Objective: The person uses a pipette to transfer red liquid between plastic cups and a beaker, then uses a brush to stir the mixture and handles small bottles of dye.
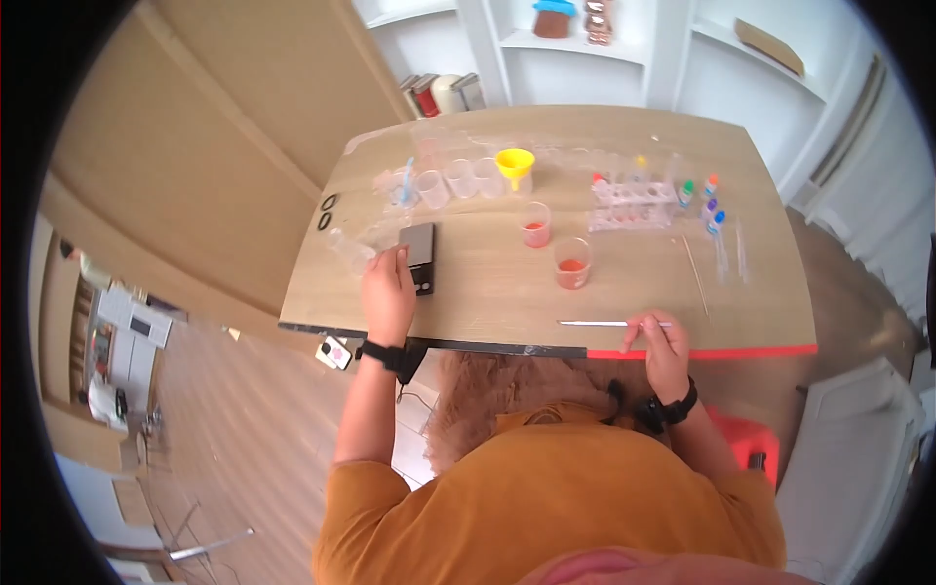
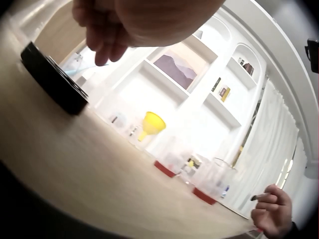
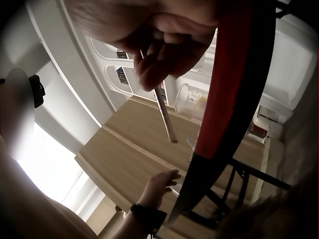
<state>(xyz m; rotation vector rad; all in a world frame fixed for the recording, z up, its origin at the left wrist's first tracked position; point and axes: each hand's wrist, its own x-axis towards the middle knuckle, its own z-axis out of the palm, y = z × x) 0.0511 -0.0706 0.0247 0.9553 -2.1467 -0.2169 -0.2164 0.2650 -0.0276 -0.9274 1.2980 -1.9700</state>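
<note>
My right hand (image 1: pixel 663 353) pinches a thin, pale stirring rod (image 1: pixel 595 323) near the table's front edge. In the right wrist view the rod (image 3: pixel 164 117) points down out of the fingers. My left hand (image 1: pixel 388 292) is over the near left side of a small black scale (image 1: pixel 419 246), fingers loosely bent and nothing visible in them. Beside that hand lies a clear plastic bottle (image 1: pixel 349 249). Two clear beakers stand mid-table between the hands: a nearer beaker (image 1: pixel 573 265) and a farther beaker (image 1: pixel 535 226), both with red-orange liquid at the bottom.
A yellow funnel (image 1: pixel 515 164) sits in a cup, with several clear cups (image 1: pixel 431 189) to its left. On the right are a clear test tube rack (image 1: pixel 634 207), colour-capped tubes (image 1: pixel 717 222) and a thin wooden stick (image 1: pixel 696 275). Two black rings (image 1: pixel 326 220) lie far left.
</note>
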